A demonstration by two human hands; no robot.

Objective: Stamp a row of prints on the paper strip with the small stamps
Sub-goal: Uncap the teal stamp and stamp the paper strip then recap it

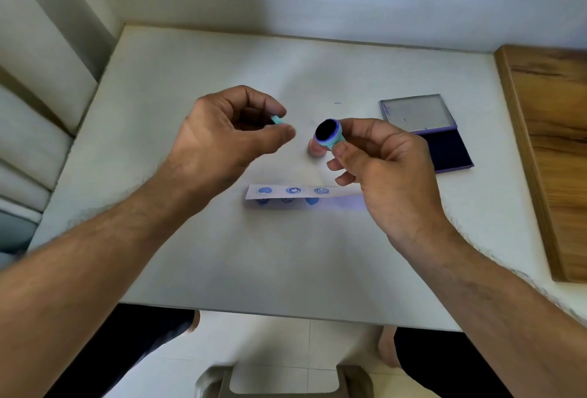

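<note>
My right hand (386, 169) holds a small turquoise stamp (329, 134) above the table, its dark inked face turned toward me. My left hand (228, 134) pinches a small turquoise piece (278, 119), probably the stamp's cap, between thumb and fingers. The white paper strip (286, 191) lies flat below both hands and carries three blue round prints in a row. Its right end is hidden behind my right hand. A pink stamp (316, 150) stands on the table just behind the turquoise stamp.
An open ink pad (444, 146) with a dark blue pad and raised lid sits at the right on the white table (222, 254). A wooden board (552, 150) lies along the right edge. A wall stands behind the table.
</note>
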